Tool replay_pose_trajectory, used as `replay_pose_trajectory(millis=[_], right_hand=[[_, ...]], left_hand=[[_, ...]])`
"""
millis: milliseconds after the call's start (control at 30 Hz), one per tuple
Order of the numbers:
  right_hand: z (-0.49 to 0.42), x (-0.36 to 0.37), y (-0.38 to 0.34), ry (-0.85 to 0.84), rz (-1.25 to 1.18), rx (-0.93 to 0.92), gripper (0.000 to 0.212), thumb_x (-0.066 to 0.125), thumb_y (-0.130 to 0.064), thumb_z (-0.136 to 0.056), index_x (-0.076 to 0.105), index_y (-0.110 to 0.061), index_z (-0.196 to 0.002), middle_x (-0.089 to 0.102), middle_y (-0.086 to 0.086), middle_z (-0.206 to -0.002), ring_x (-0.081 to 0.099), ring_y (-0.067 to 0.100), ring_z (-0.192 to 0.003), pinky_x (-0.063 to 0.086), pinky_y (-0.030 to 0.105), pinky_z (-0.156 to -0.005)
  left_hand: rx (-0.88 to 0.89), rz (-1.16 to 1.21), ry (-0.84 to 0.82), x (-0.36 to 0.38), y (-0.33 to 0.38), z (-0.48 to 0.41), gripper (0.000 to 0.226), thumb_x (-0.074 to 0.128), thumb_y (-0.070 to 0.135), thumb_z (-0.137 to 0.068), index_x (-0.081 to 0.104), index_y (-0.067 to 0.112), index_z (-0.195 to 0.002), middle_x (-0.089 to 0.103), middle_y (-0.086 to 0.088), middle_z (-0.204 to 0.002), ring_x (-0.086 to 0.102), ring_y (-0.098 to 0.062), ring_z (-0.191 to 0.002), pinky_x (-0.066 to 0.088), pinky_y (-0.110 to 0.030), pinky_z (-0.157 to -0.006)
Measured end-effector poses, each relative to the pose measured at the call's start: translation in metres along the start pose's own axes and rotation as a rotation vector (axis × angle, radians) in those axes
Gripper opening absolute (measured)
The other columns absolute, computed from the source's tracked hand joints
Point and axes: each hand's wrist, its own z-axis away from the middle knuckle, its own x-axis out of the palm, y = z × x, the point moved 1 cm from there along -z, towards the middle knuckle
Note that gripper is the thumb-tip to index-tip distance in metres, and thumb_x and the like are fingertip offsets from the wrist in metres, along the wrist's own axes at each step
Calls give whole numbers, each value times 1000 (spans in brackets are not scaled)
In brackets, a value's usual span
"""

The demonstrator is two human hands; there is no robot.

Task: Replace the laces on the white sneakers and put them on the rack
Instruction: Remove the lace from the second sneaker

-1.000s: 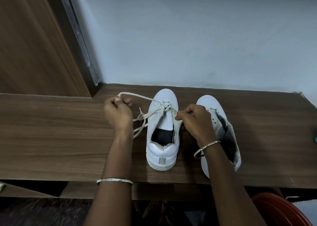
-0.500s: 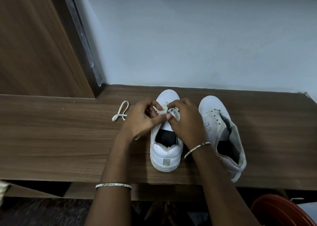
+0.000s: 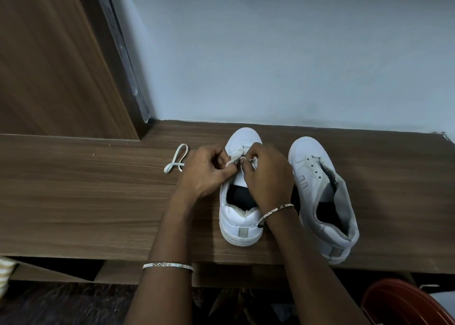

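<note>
White lace [image 3: 233,162] — L hand [image 3: 204,174], R hand [image 3: 268,176]

No legible text, brand name, number or sign is found on any surface in view. The unlaced sneaker [image 3: 310,189] carries a small raised mark on its side panel, like two short upright bars, which cannot be read as a definite letter. The bracelet [image 3: 168,265] on the left forearm bears markings too small to read.
</note>
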Motion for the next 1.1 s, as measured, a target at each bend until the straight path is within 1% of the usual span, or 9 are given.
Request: replay_pose_trajectory(millis=[133,267,333,500,600,700,867,1000,1100], right_hand=[[-8,-11,5,21,-298,348,8,67,-25,-88,66,-17,-87,68,-7,-86,57,13,-80,32,28,-67],[-14,-11,19,58,-699,699,9,64,-27,-83,64,-18,-84,74,-2,-76,72,20,-76,57,44,-81],[-14,-13,21,65,-725,686,10,58,-27,-78,62,-24,-87,73,-3,-77,73,20,-73,59,51,-80],[-14,-18,5,-25,-445,216,13,69,-20,-84,71,-21,-97,64,-5,-100,62,16,-98,47,33,-90],[-7,-6,-2,-126,-128,1,15,69,-24,-80,70,-22,-95,61,-2,-113,56,25,-109,47,41,-89],[-4,-1,0,-110,113,-37,10,66,-24,-86,69,-22,-96,61,-2,-119,50,27,-115,41,43,-87],[-5,0,3,24,-143,40,6,72,-21,-81,68,-23,-77,68,-6,-99,58,25,-101,45,42,-83],[-16,-19,11,175,-571,390,10,77,-18,-81,70,-20,-74,69,-11,-78,64,10,-77,51,31,-79],[-21,-27,27,307,-675,597,2,74,-18,-81,72,-17,-82,70,-9,-77,64,4,-74,52,31,-77]], left_hand=[[-28,-19,5,0,-1,-1,14,68,31,-68,62,19,-65,62,10,-57,59,-11,-57,55,-41,-64],[-57,10,3,0,-2,-1,14,70,31,-67,62,21,-62,62,8,-56,59,-13,-56,56,-45,-64],[-65,18,3,-1,-4,-2,12,71,31,-67,63,23,-64,63,5,-57,60,-14,-56,56,-47,-63],[-61,11,12,-1,-1,-1,14,71,32,-67,64,20,-63,65,2,-58,62,-18,-57,57,-46,-63],[-53,6,12,-2,0,0,17,70,32,-69,64,17,-65,66,0,-60,65,-24,-60,57,-46,-63],[-54,20,11,-1,-2,0,18,71,33,-70,63,18,-65,64,2,-59,60,-14,-56,55,-45,-64],[-61,18,19,-2,-5,-1,18,71,35,-69,62,20,-63,63,5,-57,62,-20,-56,53,-43,-61],[-75,33,23,-1,-7,-2,16,72,34,-68,61,25,-60,62,8,-56,57,-12,-53,51,-36,-58],[-83,28,30,-1,-6,-2,17,72,34,-67,62,23,-60,62,9,-56,56,-9,-53,50,-35,-58]])
